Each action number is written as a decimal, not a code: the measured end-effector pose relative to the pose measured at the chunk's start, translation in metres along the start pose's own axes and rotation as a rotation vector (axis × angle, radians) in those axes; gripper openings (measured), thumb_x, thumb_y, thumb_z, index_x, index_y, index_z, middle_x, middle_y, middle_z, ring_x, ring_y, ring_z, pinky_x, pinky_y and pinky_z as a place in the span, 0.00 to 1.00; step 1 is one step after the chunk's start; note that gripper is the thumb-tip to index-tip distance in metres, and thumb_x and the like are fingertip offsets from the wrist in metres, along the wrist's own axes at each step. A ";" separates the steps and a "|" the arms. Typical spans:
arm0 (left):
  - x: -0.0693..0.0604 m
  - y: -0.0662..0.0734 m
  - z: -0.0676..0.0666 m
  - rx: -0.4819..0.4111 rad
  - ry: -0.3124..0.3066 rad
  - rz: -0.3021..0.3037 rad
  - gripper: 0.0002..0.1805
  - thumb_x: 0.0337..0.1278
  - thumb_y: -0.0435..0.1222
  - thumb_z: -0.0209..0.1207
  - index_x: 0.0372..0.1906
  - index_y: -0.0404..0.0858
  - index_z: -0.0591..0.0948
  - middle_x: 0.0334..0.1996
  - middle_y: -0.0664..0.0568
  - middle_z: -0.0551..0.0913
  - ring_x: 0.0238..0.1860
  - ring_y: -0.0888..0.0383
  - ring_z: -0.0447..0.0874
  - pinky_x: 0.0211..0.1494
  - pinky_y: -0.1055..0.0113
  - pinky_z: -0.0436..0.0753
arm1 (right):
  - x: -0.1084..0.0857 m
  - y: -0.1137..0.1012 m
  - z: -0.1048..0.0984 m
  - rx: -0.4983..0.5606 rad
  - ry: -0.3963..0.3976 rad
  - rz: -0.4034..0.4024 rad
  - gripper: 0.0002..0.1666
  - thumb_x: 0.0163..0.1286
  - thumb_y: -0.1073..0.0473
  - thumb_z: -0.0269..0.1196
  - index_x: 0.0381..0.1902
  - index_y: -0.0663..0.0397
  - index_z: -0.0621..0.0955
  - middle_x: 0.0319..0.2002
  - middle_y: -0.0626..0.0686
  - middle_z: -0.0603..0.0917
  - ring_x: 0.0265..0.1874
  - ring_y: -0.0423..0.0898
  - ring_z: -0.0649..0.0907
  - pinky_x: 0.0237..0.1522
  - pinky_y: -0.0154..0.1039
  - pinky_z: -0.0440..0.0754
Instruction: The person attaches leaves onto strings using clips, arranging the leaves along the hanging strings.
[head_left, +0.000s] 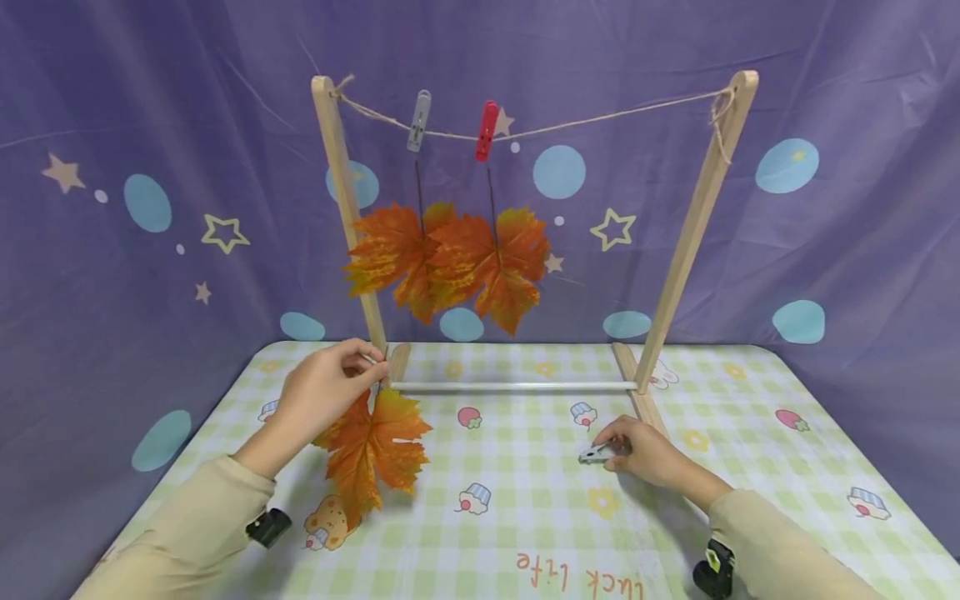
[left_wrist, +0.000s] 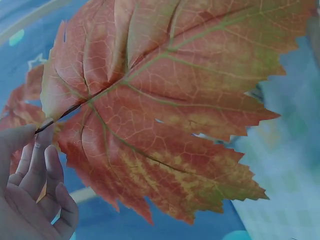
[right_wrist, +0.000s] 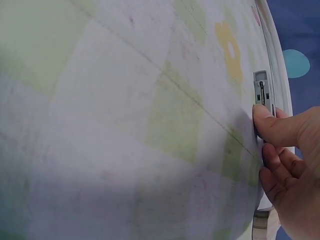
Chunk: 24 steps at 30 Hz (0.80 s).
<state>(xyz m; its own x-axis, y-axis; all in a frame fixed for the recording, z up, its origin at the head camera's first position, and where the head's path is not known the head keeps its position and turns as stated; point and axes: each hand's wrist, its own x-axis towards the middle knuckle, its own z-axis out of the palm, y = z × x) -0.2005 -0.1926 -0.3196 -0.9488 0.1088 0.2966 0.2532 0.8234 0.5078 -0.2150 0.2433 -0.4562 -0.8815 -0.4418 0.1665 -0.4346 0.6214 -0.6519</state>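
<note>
My left hand (head_left: 330, 385) pinches the thin stem of an orange artificial maple leaf (head_left: 372, 450), which hangs down over the table. In the left wrist view the leaf (left_wrist: 165, 95) fills most of the picture, its dark stem between thumb and finger. Over on the right, my right hand (head_left: 645, 450) holds a grey clothespin (head_left: 596, 453) between thumb and fingers, low above the cloth. Its end (right_wrist: 261, 85) shows past the thumb in the right wrist view. Two more leaves (head_left: 401, 258) (head_left: 498, 262) hang from a grey clothespin (head_left: 419, 122) and a red clothespin (head_left: 487, 132).
A wooden frame (head_left: 693, 225) with a twine line (head_left: 600, 119) strung between its posts stands at the back. A white rod (head_left: 517, 386) joins the posts low down. Checked cloth (head_left: 540, 533) covers the table, and a purple curtain (head_left: 480, 42) hangs behind.
</note>
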 end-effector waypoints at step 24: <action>0.017 0.070 0.023 -0.193 0.126 0.213 0.08 0.63 0.47 0.65 0.41 0.48 0.84 0.29 0.64 0.87 0.29 0.64 0.80 0.29 0.61 0.75 | -0.001 0.001 0.000 0.010 -0.012 -0.060 0.13 0.55 0.71 0.73 0.39 0.60 0.84 0.35 0.50 0.78 0.30 0.42 0.73 0.32 0.35 0.72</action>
<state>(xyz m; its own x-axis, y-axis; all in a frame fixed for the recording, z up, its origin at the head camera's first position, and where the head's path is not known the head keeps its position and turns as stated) -0.2028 -0.1198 -0.2977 -0.8427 0.1873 0.5048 0.4863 0.6672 0.5643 -0.2145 0.2440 -0.4572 -0.8514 -0.4862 0.1967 -0.4849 0.5868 -0.6485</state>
